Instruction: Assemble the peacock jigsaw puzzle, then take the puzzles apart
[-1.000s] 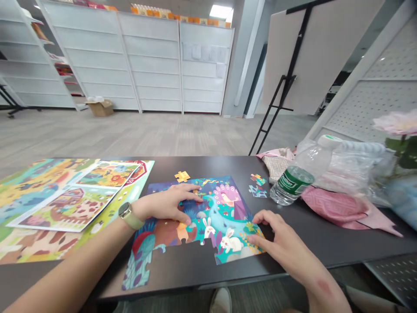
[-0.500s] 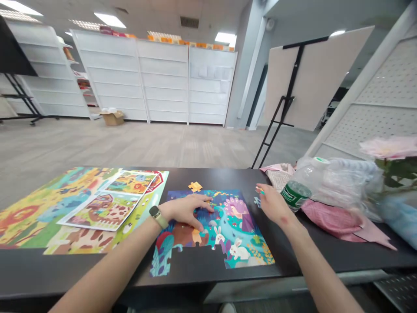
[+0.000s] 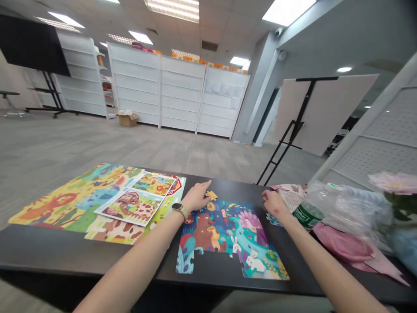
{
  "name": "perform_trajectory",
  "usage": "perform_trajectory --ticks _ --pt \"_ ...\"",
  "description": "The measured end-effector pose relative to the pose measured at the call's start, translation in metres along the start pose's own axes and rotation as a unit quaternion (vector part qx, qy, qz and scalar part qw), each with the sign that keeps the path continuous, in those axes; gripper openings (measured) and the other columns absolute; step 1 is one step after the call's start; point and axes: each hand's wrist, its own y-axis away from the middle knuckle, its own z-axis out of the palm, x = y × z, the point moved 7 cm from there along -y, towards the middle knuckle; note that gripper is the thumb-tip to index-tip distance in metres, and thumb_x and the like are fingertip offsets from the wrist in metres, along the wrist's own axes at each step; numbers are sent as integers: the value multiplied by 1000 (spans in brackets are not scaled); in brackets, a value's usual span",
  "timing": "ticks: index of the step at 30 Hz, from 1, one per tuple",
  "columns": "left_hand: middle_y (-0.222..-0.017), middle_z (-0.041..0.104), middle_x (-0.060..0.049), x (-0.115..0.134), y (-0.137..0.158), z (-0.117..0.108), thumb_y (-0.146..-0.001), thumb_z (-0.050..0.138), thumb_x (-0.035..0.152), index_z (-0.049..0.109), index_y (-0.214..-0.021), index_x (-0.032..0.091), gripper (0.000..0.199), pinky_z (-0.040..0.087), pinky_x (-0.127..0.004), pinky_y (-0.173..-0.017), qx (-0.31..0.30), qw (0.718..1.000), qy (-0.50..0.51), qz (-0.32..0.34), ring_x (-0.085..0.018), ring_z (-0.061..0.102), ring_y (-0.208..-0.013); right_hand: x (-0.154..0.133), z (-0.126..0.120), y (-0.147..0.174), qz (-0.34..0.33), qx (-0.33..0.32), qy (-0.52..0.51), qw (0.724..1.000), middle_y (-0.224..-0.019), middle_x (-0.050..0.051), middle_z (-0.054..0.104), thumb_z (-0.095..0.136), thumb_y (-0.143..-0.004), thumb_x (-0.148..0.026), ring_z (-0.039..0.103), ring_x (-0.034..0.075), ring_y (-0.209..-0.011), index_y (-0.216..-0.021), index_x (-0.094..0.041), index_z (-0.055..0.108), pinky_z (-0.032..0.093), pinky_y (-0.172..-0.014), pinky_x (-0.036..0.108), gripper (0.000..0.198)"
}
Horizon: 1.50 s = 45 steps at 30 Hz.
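A forest jigsaw puzzle (image 3: pixel 244 237) with rabbits, a bear and a peacock lies on the dark table, with a gap along its near edge. My left hand (image 3: pixel 195 198) is at its far left corner, index finger stretched out and thumb apart. Beside the thumb lies a loose yellow puzzle piece (image 3: pixel 212 195). To the right of the puzzle, my right hand (image 3: pixel 275 203) has its fingers curled together; whatever is in them is hidden. A blue puzzle piece (image 3: pixel 273 220) lies beneath this hand.
Finished animal puzzles (image 3: pixel 78 200) lie at the left, with a printed picture sheet (image 3: pixel 138 202) on top. At the right stand a green-labelled bottle (image 3: pixel 308 213), pink cloth (image 3: pixel 345 248), plastic wrapping (image 3: pixel 355 213) and a flower (image 3: pixel 392 182).
My left hand has moved off the puzzle's middle to its far left corner, uncovering the bear. My right hand stays at the right side, fingers more curled. The view has tilted.
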Motion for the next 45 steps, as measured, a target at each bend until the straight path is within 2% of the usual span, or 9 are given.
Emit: perform_trajectory --ticks 5,8,16,21,25,28,31,34,45 --pt "-132 65 -9 4 2 18 -89 63 35 59 -135 25 47 44 -46 -104 -32 999 -6 -7 -33 56 -123 -48 -9 60 -88 32 -149 984 -93 7 69 41 -99 -35 69 19 -86 -119 -18 60 53 -72 28 32" --pt "-122 70 -6 6 0 15 -91 61 36 67 -122 28 32 46 -40 -99 -26 1000 -6 -8 -30 59 -117 -64 -8 104 -111 44 -369 922 -90 5 67 52 -94 -47 71 20 -87 -117 -19 60 53 -67 26 37" --pt "-100 72 -9 7 -5 -13 -96 45 19 62 -116 18 26 51 -31 -82 49 997 45 -43 -22 68 -91 -1 25 142 86 104 -582 802 -96 8 76 79 -72 -51 74 23 -87 -100 -21 67 59 -70 26 43" --pt "-82 69 -2 68 11 12 -82 50 6 66 -105 14 28 49 -19 -63 -184 936 286 94 -12 64 -71 18 43 147 95 14 -582 808 -92 9 78 81 -71 -51 75 25 -86 -91 -21 67 61 -71 28 39" --pt "-76 69 -1 101 35 31 -79 59 7 72 -106 15 32 46 -19 -58 -303 904 263 144 -12 62 -65 2 51 154 44 -73 -604 792 -88 11 78 78 -76 -48 75 29 -88 -89 -20 65 62 -78 36 34" --pt "-93 74 -4 105 37 33 -81 58 8 71 -116 18 39 50 -23 -71 -281 918 228 160 -15 66 -77 -9 44 156 -19 -74 -557 827 -95 12 77 71 -84 -46 75 28 -89 -96 -19 67 62 -80 39 30" --pt "-112 73 -5 105 33 29 -81 54 7 69 -118 20 42 51 -31 -89 -241 934 198 177 -20 66 -98 -2 22 153 -86 64 -408 907 -113 11 73 59 -91 -41 71 27 -103 -104 -21 69 57 -93 42 25" --pt "-116 71 -5 105 34 27 -78 56 7 68 -117 22 44 50 -34 -94 -232 937 187 184 -22 64 -104 19 15 148 -94 178 -273 941 -123 10 70 43 -96 -32 65 26 -116 -112 -21 69 51 -104 45 32" --pt "-106 64 -7 115 44 32 -69 84 40 69 -114 20 51 49 -32 -81 -229 944 93 219 -25 61 -95 35 53 133 -64 98 -108 987 -140 19 58 33 -93 -16 55 30 -129 -137 -6 56 47 -108 49 51"
